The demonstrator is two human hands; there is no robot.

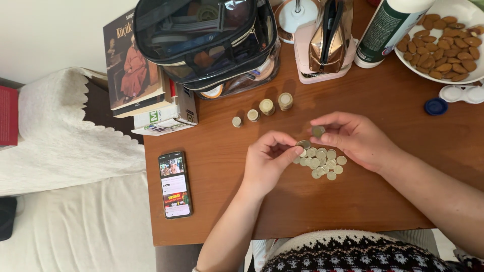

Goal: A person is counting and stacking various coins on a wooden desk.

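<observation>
At frame centre, the left hand (pixel 269 161) pinches one coin (pixel 303 144) at the edge of a loose coin pile (pixel 322 162) on the table (pixel 353 201) — the right hand (pixel 353 138) holds another coin (pixel 318 131) just above; four coin stacks (pixel 262 111) stand behind.

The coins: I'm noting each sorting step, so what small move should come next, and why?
Probably the right hand carries its pinched coin to one of the four stacks behind the loose pile. The coin is already lifted clear, and the left hand is pinching another at the pile's edge.
</observation>
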